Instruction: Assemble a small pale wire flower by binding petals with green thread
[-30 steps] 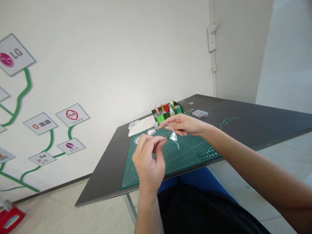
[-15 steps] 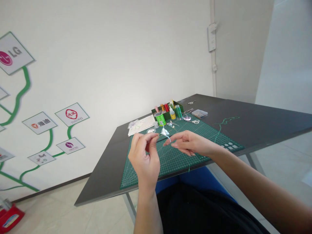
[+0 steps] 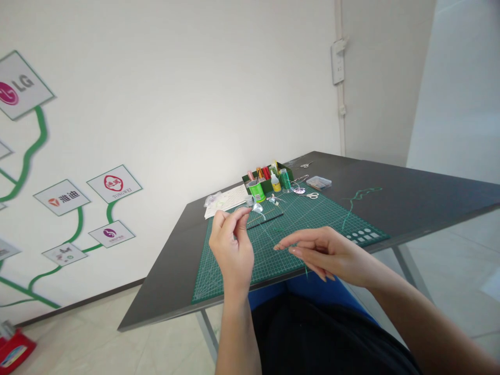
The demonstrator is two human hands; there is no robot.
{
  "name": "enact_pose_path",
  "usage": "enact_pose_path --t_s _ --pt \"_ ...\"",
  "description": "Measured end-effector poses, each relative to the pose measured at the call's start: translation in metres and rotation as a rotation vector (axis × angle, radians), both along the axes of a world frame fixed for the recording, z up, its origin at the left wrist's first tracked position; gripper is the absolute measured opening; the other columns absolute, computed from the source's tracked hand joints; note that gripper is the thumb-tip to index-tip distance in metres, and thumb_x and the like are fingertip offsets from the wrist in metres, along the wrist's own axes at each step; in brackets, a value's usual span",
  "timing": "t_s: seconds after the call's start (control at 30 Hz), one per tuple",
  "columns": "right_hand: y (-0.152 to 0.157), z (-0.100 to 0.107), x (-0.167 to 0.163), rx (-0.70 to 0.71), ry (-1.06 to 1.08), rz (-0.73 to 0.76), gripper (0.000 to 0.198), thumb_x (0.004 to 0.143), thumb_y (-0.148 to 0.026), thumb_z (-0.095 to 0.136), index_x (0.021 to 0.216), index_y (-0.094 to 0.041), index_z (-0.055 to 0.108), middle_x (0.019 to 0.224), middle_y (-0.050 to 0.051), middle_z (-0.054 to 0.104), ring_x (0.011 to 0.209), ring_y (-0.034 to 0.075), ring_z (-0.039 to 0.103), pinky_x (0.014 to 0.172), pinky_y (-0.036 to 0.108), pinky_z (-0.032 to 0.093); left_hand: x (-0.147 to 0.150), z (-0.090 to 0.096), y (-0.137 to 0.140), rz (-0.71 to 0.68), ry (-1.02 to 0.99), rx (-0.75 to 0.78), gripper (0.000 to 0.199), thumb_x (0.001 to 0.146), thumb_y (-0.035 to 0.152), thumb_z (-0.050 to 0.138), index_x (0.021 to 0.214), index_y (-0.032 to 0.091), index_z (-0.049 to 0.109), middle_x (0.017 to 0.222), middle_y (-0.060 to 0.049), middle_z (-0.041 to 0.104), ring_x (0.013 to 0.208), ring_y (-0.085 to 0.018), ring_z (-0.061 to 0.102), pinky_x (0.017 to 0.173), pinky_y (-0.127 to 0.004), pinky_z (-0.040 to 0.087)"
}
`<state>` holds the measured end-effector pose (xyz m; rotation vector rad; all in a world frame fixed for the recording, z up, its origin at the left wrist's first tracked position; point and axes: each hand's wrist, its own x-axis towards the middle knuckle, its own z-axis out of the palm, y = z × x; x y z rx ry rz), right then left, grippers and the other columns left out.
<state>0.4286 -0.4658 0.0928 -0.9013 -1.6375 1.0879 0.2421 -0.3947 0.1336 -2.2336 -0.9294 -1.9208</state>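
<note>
My left hand (image 3: 233, 245) is closed in a pinch in front of the desk, gripping a small shiny white petal-like piece (image 3: 258, 207) by its left end. A thin pale tail curls from the piece toward the right. My right hand (image 3: 318, 252) hovers lower and to the right, apart from the piece, with its fingers stretched out and thumb and forefinger slightly parted. A faint line shows near its fingertips, but I cannot tell whether it is a thread. Below both hands lies a green cutting mat (image 3: 269, 258).
Behind the hands stand a green can (image 3: 257, 191), a glue bottle (image 3: 275, 183) and a dark green box (image 3: 266, 185) of spools. Scissors (image 3: 311, 196), a clear case (image 3: 319, 183), green thread (image 3: 357, 196) and white sheets (image 3: 225, 201) lie on the dark table (image 3: 164, 260).
My right hand has drawn away from the white piece, down and to the right, letting go of its tail. My left hand still pinches the piece and has barely moved.
</note>
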Motion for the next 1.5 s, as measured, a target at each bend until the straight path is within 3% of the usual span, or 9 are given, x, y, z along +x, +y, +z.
enact_pose_path --t_s 0.23,0.43,0.57,0.77,1.0,1.13,1.23,1.4,1.5 --pt "-0.008 -0.007 -0.007 -0.065 0.137 0.041 0.043 0.097 -0.042 0.057 0.125 -0.012 0.068 0.045 -0.007 0.045 0.037 0.006 0.037 0.038 0.019 0.026 0.002 -0.004 0.003 -0.171 -0.150 -0.217 0.017 0.094 0.030 0.064 0.091 0.020 0.077 0.075 0.000 0.052 0.066 -0.010 0.051 0.058 -0.021 0.039" --pt "0.002 -0.046 -0.019 -0.191 0.680 0.207 0.042 0.091 -0.038 0.068 0.128 -0.018 0.067 0.041 -0.012 0.031 0.036 0.004 0.017 0.039 0.019 0.018 0.002 -0.007 0.008 -0.344 -0.327 -0.328 0.015 0.089 0.032 0.071 0.092 0.019 0.077 0.077 0.000 0.053 0.064 -0.009 0.047 0.055 -0.020 0.037" --pt "0.010 -0.076 -0.018 -0.240 0.873 0.326 0.047 0.086 -0.034 0.073 0.132 -0.024 0.065 0.040 -0.012 0.029 0.035 0.004 0.014 0.038 0.018 0.017 0.003 -0.007 0.007 -0.403 -0.353 -0.351 0.012 0.087 0.029 0.072 0.091 0.019 0.077 0.075 0.001 0.050 0.059 -0.007 0.042 0.049 -0.020 0.032" --pt "0.019 -0.090 -0.002 -0.204 0.969 0.070 0.050 0.086 -0.031 0.071 0.135 -0.026 0.062 0.044 -0.012 0.028 0.037 0.005 0.011 0.038 0.017 0.018 0.003 -0.003 0.002 -0.410 -0.339 -0.331 0.009 0.088 0.026 0.071 0.090 0.020 0.077 0.075 0.000 0.049 0.064 -0.009 0.045 0.053 -0.020 0.034" --pt "0.022 -0.085 0.035 -0.289 0.215 -0.182 0.052 0.088 -0.046 0.066 0.127 -0.011 0.065 0.050 -0.002 0.057 0.035 0.007 0.039 0.036 0.019 0.022 0.004 0.000 -0.002 -0.413 -0.354 -0.301 0.009 0.089 0.026 0.070 0.091 0.021 0.077 0.074 0.001 0.047 0.064 -0.009 0.045 0.053 -0.021 0.034" --pt "0.012 -0.070 0.055 -0.001 -0.313 -0.630 0.033 0.088 -0.038 0.061 0.109 -0.015 0.074 0.060 0.006 0.069 0.043 0.014 0.057 0.043 0.024 0.041 0.005 0.003 -0.007 -0.356 -0.337 -0.273 0.011 0.090 0.028 0.070 0.091 0.021 0.077 0.075 0.000 0.049 0.066 -0.010 0.047 0.055 -0.021 0.036" --pt "-0.002 -0.041 0.048 0.224 -0.438 -0.873 0.028 0.092 -0.033 0.057 0.109 -0.019 0.075 0.074 0.007 0.075 0.058 0.019 0.067 0.054 0.028 0.049 0.009 0.005 -0.013 -0.335 -0.305 -0.271 0.010 0.090 0.028 0.069 0.091 0.021 0.077 0.074 0.000 0.049 0.065 -0.010 0.047 0.054 -0.021 0.036" --pt "-0.011 0.006 0.000 0.411 -0.172 -0.657 0.034 0.095 -0.036 0.058 0.123 -0.023 0.070 0.116 0.010 0.075 0.105 0.026 0.070 0.080 0.034 0.058 0.016 0.006 -0.019 -0.345 -0.256 -0.288 0.012 0.092 0.028 0.067 0.090 0.022 0.077 0.077 0.000 0.053 0.070 -0.010 0.052 0.060 -0.021 0.042" --pt "0.000 0.015 -0.029 0.411 0.112 -0.407 0.038 0.096 -0.038 0.060 0.130 -0.024 0.067 0.116 0.010 0.074 0.107 0.024 0.070 0.095 0.039 0.056 0.018 0.006 -0.021 -0.349 -0.237 -0.290 0.012 0.092 0.029 0.067 0.090 0.022 0.077 0.079 -0.001 0.055 0.073 -0.011 0.055 0.062 -0.021 0.044"
